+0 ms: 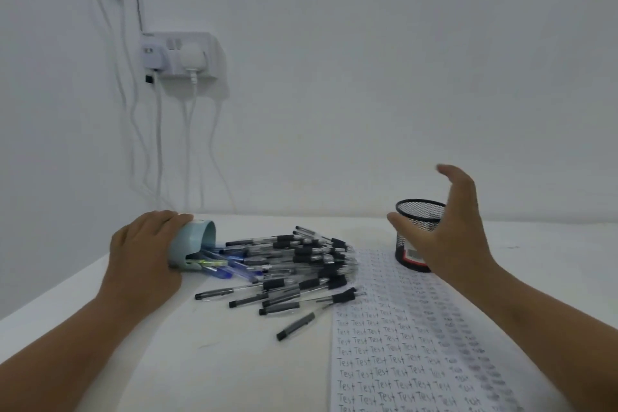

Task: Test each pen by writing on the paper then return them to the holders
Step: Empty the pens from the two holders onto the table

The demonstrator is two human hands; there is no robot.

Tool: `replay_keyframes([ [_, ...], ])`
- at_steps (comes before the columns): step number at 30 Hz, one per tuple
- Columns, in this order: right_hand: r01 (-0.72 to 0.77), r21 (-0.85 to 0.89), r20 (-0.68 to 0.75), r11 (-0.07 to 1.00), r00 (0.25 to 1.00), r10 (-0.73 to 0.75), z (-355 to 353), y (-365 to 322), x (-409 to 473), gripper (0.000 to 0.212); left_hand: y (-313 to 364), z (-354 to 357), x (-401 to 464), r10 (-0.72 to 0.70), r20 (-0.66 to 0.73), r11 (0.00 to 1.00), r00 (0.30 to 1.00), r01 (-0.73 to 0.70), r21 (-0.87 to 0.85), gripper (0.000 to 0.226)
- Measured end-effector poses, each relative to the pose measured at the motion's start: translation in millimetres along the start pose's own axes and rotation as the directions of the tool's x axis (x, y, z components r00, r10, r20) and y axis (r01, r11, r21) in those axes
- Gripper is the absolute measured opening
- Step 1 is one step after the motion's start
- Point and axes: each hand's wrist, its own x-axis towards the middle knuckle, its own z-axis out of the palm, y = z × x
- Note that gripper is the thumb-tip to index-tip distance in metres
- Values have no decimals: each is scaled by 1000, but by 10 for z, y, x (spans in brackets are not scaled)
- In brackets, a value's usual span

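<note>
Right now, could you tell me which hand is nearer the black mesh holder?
Right. The right hand hovers open just beside the mesh holder; the left hand grips the tipped blue cup across the pens.

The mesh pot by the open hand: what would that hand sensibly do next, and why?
Probably close around the black mesh holder and steady it. The right hand hangs open beside it, holding nothing, while the left hand tips the blue cup on its side, pens spilled across the table beside the paper covered in "Test".
</note>
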Motion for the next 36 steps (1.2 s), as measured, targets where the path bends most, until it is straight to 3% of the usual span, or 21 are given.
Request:
replay_keyframes([
  [2, 198, 9, 78, 980, 977, -198, 109, -302, -7, 79, 6, -14, -7, -12, -6, 1000, 1000, 12, -3, 86],
  [4, 195, 88, 339, 977, 916, -214, 252, -612, -41, 77, 18, -33, -18, -21, -8, 1000, 1000, 21, -1, 87],
  [6, 135, 102, 654, 986, 738, -169, 447, -822, -92, 92, 24, -53, -23, -22, -5, 1000, 1000, 22, -7, 85],
  [7, 179, 59, 754, 982, 637, -161, 568, -868, -106, 103, 25, -63, -21, -21, -2, 1000, 1000, 21, -11, 84],
  [9, 365, -31, 857, 930, 488, -164, 809, -903, -114, 121, 21, -82, -19, -25, 9, 1000, 1000, 25, -13, 83],
  [11, 465, -108, 896, 879, 429, -116, 986, -884, -90, 130, 25, -115, -9, -34, 31, 999, 999, 34, -17, 82],
  [14, 504, -144, 891, 852, 440, -110, 1110, -826, -66, 125, 10, -196, 22, -58, 97, 998, 994, 61, -33, 77],
  [18, 538, -114, 856, 836, 480, -192, 1154, -789, -80, 99, -64, -350, 62, -92, 219, 992, 971, 109, -69, 73],
  [21, 558, -140, 862, 818, 475, -177, 1155, -839, -91, 96, -97, -480, 64, -129, 303, 987, 944, 152, -53, 73],
  [28, 582, -2, 776, 813, 514, -366, 1376, -1283, -229, 76, -127, -695, 37, -184, 333, 972, 925, 221, -76, 79],
  [32, 420, -8, 837, 907, 499, -224, 1683, -1575, -263, 86, -171, -687, -76, -139, 315, 987, 939, 157, -30, 78],
  [36, 390, -109, 909, 914, 411, -67, 1955, -1685, -275, 60, -240, -675, -253, -192, 194, 979, 962, 201, -29, 77],
])
